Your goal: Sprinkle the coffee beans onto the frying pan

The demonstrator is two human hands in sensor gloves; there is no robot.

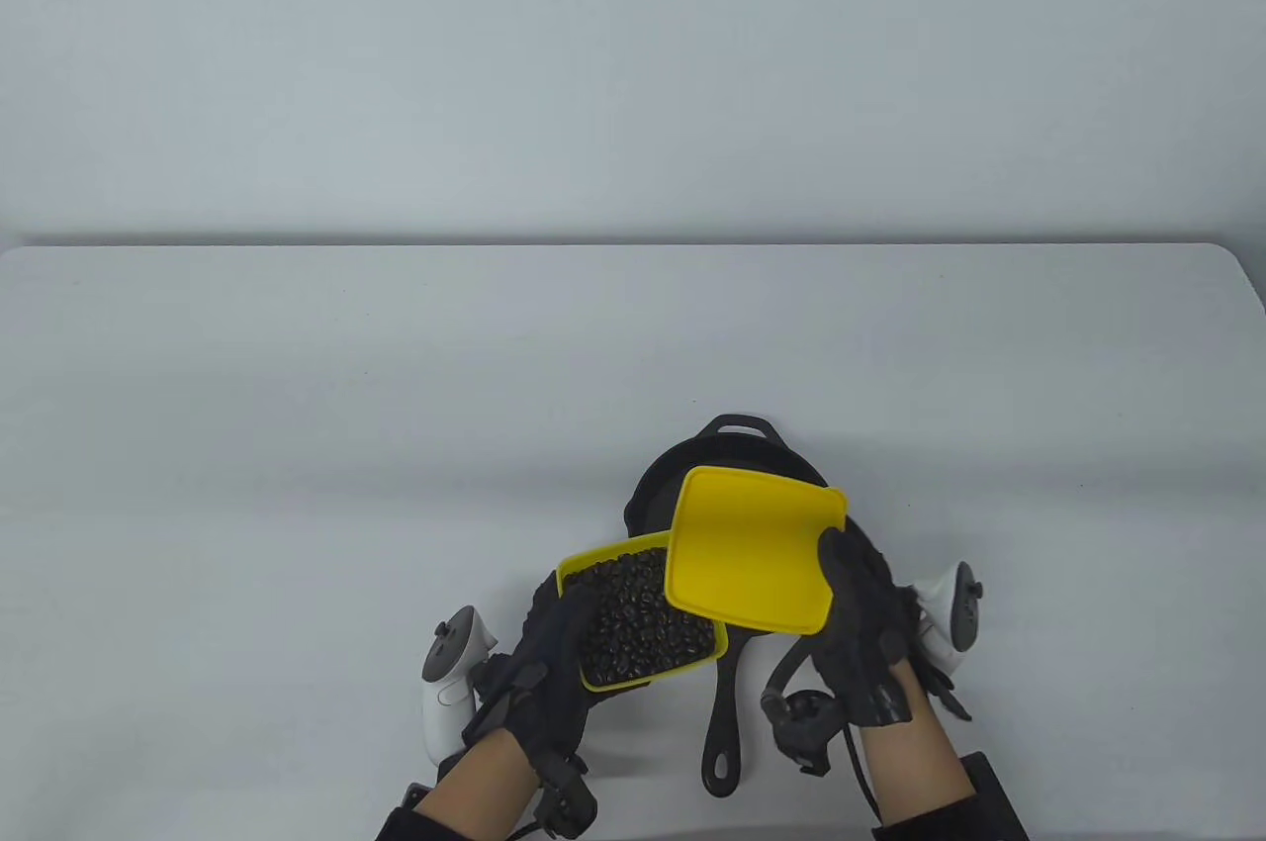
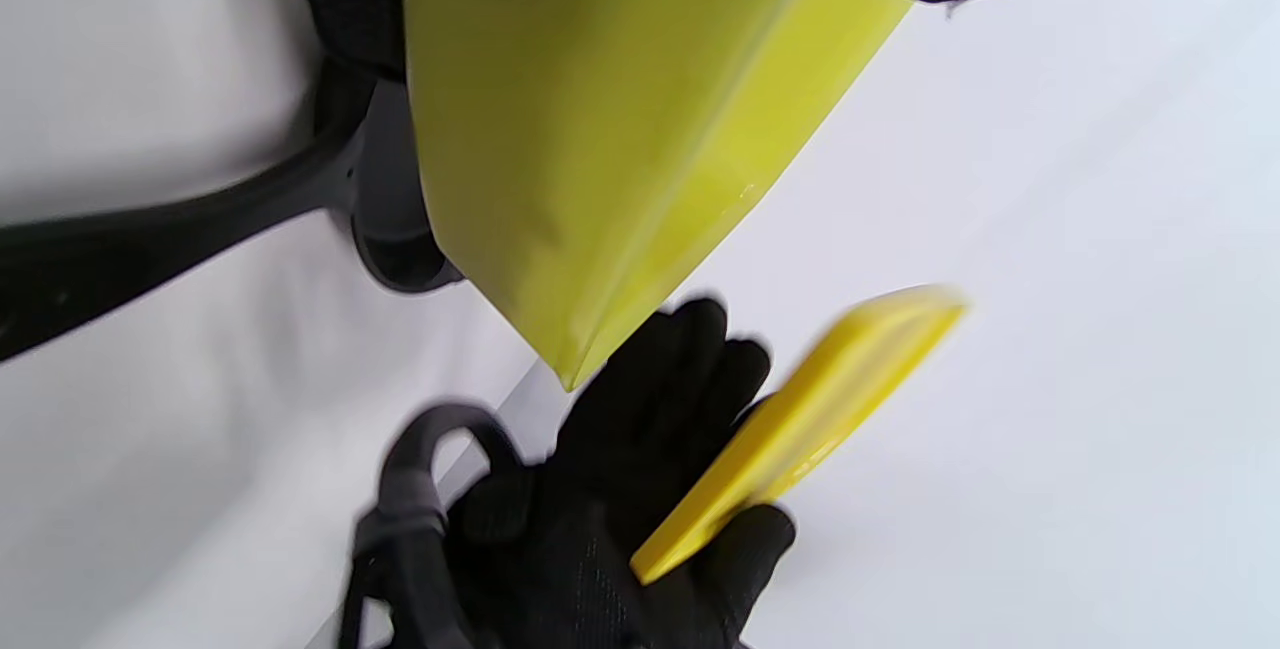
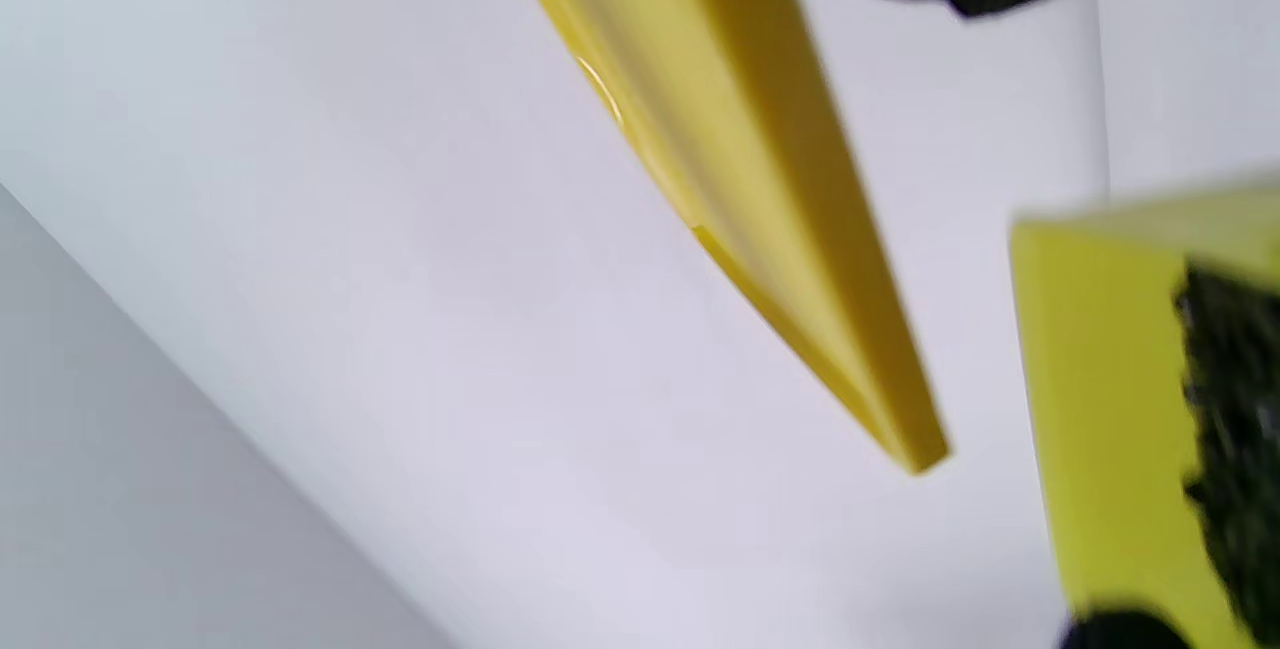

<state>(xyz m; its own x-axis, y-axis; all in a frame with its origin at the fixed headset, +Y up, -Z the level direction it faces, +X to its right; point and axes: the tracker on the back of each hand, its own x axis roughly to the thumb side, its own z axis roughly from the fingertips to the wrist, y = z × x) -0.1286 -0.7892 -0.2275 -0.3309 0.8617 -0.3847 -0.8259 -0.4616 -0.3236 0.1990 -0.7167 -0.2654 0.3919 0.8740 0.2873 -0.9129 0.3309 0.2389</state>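
Note:
A black cast-iron frying pan [image 1: 661, 485] sits on the white table near the front, its handle [image 1: 725, 717] pointing toward me. My left hand [image 1: 557, 648] holds an open yellow box [image 1: 572, 572] full of coffee beans [image 1: 633, 618] above the table, just left of the pan. My right hand [image 1: 859, 628] grips the box's yellow lid [image 1: 754, 549] by its right edge and holds it over the pan, hiding most of it. The left wrist view shows the box's underside [image 2: 600, 119] and the lid [image 2: 800, 429] in my right hand [image 2: 600, 509]. The right wrist view shows the lid edge-on [image 3: 740, 159] and the box [image 3: 1110, 409].
The white table [image 1: 297, 435] stretches far to the left, right and back of the pan. A grey wall stands behind the table's far edge [image 1: 633, 242].

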